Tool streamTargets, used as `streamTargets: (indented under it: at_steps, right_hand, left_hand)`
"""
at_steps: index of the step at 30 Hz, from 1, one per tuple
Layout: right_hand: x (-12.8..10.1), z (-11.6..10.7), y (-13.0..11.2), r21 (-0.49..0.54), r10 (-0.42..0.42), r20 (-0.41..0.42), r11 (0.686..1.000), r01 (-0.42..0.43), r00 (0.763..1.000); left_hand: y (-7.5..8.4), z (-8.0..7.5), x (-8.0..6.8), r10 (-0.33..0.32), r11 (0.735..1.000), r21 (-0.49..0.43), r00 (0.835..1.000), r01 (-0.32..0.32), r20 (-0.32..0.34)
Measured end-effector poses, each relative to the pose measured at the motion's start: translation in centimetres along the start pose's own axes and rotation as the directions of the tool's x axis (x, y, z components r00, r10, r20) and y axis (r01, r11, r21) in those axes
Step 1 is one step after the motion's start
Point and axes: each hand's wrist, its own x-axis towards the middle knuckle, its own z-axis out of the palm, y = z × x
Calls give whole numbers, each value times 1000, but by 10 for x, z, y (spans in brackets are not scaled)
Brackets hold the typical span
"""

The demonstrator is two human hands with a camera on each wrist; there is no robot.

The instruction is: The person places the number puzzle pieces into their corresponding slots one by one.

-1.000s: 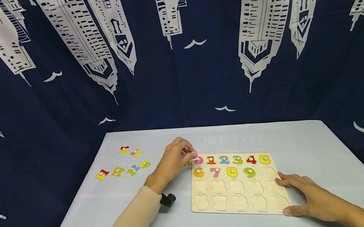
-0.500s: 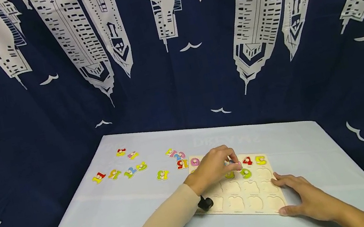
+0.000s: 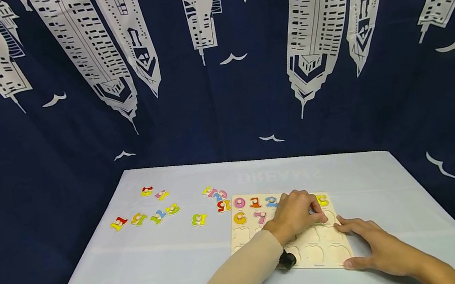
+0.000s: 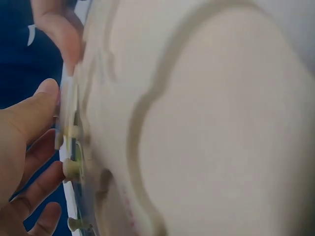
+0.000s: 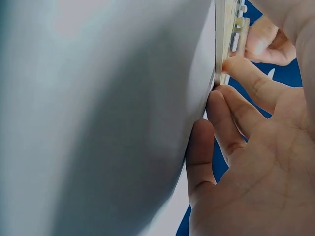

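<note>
In the head view, my left hand point(image 3: 294, 215) is over the second row of the wooden number puzzle board point(image 3: 302, 255), at its right end. Thumb and fingertips pinch a small number puzzle piece, mostly hidden in the head view; the right wrist view shows the piece point(image 5: 239, 39) edge-on beside the board. My right hand point(image 3: 375, 244) rests at the board's right edge, fingers extended, thumb point(image 3: 355, 263) by the near corner. Number pieces such as the pink 0 point(image 3: 240, 203), orange 6 point(image 3: 239, 218) and yellow 5 point(image 3: 322, 200) sit in their recesses.
Loose number pieces lie left of the board, among them a red 15 point(image 3: 223, 206), a green-yellow 13 point(image 3: 199, 220) and a red-yellow 11 point(image 3: 119, 224). White cloth covers the table point(image 3: 142, 279). A dark blue printed curtain point(image 3: 211, 99) hangs behind.
My left hand has moved right from the board's upper left corner across to the right end of the second row, carrying a pinkish piece. My right hand stays at the board's edge.
</note>
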Motion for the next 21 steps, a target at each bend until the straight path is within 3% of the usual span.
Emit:
streamTargets:
  at_steps: [9, 15, 21]
  right_hand:
    - [4, -3, -3, 3, 33, 44, 999, -33, 998]
    - [5, -4, -2, 23, 24, 46, 999, -25, 999]
    - [3, -1, -3, 11, 1, 12, 1000, -2, 1000]
  left_hand:
    - [-6, -7, -5, 24, 999, -24, 997, -23, 67]
    - [-2, -5, -1, 23, 1000, 4, 998, -23, 58]
    - [8, 3, 6, -24, 1000, -1, 1000, 24, 19]
